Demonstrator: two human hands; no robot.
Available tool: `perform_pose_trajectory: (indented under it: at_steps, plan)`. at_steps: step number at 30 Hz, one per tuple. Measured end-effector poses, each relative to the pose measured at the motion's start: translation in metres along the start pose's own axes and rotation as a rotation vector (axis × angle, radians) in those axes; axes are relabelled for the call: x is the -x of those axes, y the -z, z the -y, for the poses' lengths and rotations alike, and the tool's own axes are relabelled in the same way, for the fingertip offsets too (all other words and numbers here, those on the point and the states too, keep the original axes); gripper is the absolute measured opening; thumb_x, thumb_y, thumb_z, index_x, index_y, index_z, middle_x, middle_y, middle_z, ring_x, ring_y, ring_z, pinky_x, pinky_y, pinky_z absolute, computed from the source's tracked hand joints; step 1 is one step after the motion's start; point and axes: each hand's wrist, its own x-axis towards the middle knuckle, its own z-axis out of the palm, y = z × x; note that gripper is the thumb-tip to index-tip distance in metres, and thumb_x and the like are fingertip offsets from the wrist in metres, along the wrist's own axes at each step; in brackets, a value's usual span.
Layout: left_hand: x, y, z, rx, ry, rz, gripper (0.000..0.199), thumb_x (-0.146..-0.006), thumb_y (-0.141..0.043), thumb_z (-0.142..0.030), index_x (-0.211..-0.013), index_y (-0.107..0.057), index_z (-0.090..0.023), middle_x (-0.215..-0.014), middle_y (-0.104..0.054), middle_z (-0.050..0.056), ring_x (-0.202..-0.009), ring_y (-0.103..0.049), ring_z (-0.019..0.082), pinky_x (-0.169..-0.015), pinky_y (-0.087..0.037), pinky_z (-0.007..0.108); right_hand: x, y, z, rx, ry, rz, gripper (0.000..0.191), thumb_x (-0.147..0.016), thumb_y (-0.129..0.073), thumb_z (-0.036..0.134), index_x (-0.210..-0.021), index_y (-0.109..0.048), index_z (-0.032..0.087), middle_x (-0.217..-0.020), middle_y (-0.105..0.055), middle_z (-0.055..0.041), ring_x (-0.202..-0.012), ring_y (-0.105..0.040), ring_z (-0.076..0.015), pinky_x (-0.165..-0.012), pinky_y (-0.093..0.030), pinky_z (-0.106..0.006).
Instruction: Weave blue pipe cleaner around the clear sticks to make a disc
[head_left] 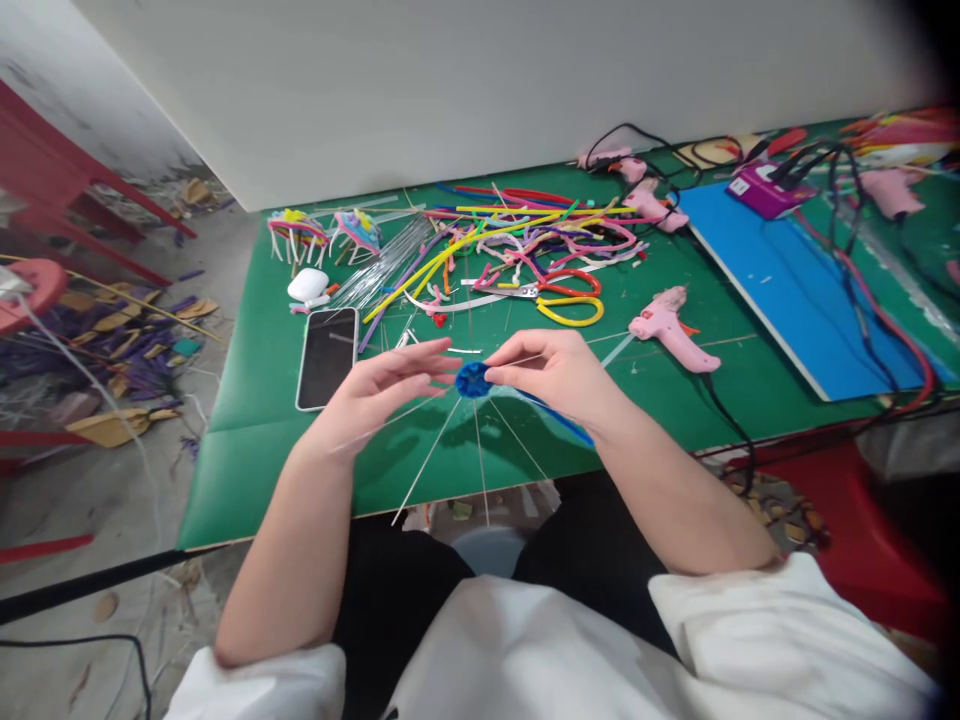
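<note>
A small blue disc [472, 380] with thin pale spokes radiating from it is between my hands, above the green table's front part. My right hand [551, 372] pinches its right edge with thumb and forefinger. A blue strip [559, 416] trails from the disc, passing under that hand. Fingers apart, my left hand [397, 385] is at the disc's left side, with a spoke running beneath it; whether the fingertips touch the disc is unclear.
Beyond my hands lie red-and-yellow scissors [570, 297], tangled coloured pipe cleaners [525, 240] and clear sticks [386, 262]. A phone [327, 357] is at left. A pink glue gun [673, 330], blue board [795, 300] and purple power block [769, 190] are at right.
</note>
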Motion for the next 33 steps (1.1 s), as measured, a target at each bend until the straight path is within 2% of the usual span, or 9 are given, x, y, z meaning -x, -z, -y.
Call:
perform_pose_trajectory:
  at_steps: [5,10,15,18,22,26,33]
  plan:
    - [-0.003,-0.011,0.000,0.008,0.141,0.072,0.029,-0.072,-0.070,-0.027,-0.101,-0.070,-0.019,-0.099,-0.072,0.009,-0.085,-0.069,0.021,-0.070,-0.059,0.030,0.000,0.003,0.000,0.056,-0.046,0.161,0.015,-0.068,-0.071,0.029,-0.077,-0.069,0.017,-0.073,-0.069,-0.0018,-0.066,-0.062,-0.0132,-0.062,-0.049,-0.028]
    - [-0.004,-0.024,0.002,-0.111,0.169,0.000,0.026,-0.067,-0.075,-0.030,-0.089,-0.068,-0.016,-0.083,-0.073,0.006,-0.077,-0.070,0.018,-0.071,-0.058,0.028,0.001,0.002,-0.001,0.144,-0.012,0.244,0.013,-0.070,-0.069,0.028,-0.076,-0.069,0.017,-0.073,-0.068,-0.0009,-0.067,-0.061,-0.0115,-0.063,-0.047,-0.025]
    - [-0.004,-0.027,0.010,-0.180,0.127,-0.045,0.024,-0.069,-0.072,-0.036,-0.080,-0.067,-0.015,-0.080,-0.072,0.005,-0.075,-0.069,0.018,-0.070,-0.058,0.028,0.002,0.001,-0.001,0.199,-0.055,0.255,0.017,-0.072,-0.066,0.032,-0.078,-0.068,0.016,-0.070,-0.066,-0.0007,-0.058,-0.056,-0.0095,-0.055,-0.044,-0.023]
    - [-0.005,-0.027,0.013,-0.166,0.145,-0.046,0.024,-0.069,-0.072,-0.035,-0.082,-0.067,-0.016,-0.080,-0.072,0.005,-0.075,-0.069,0.018,-0.071,-0.057,0.028,0.002,0.003,-0.001,0.245,-0.032,0.247,0.014,-0.072,-0.066,0.030,-0.078,-0.069,0.017,-0.072,-0.068,-0.0009,-0.063,-0.059,-0.0105,-0.059,-0.044,-0.024]
    - [-0.007,-0.027,0.014,-0.216,0.183,-0.101,0.025,-0.068,-0.073,-0.035,-0.081,-0.067,-0.015,-0.075,-0.071,0.005,-0.071,-0.068,0.017,-0.065,-0.056,0.026,0.002,0.003,-0.002,0.274,0.034,0.215,0.012,-0.074,-0.065,0.028,-0.077,-0.069,0.017,-0.075,-0.069,-0.0012,-0.068,-0.062,-0.0118,-0.063,-0.045,-0.024]
    - [-0.006,-0.029,0.013,-0.233,0.151,-0.144,0.020,-0.069,-0.072,-0.033,-0.076,-0.067,-0.015,-0.074,-0.071,0.004,-0.069,-0.068,0.016,-0.062,-0.055,0.024,0.002,0.001,-0.002,0.265,0.075,0.200,0.012,-0.075,-0.064,0.029,-0.076,-0.068,0.018,-0.076,-0.069,-0.0013,-0.069,-0.062,-0.0119,-0.062,-0.045,-0.024]
    - [-0.006,-0.031,0.011,-0.258,0.082,-0.200,0.015,-0.068,-0.072,-0.030,-0.074,-0.069,-0.016,-0.074,-0.071,0.004,-0.070,-0.067,0.016,-0.066,-0.055,0.025,0.002,-0.002,-0.002,0.239,0.053,0.182,0.010,-0.075,-0.064,0.027,-0.076,-0.066,0.016,-0.075,-0.068,-0.0014,-0.069,-0.062,-0.0117,-0.063,-0.046,-0.025]
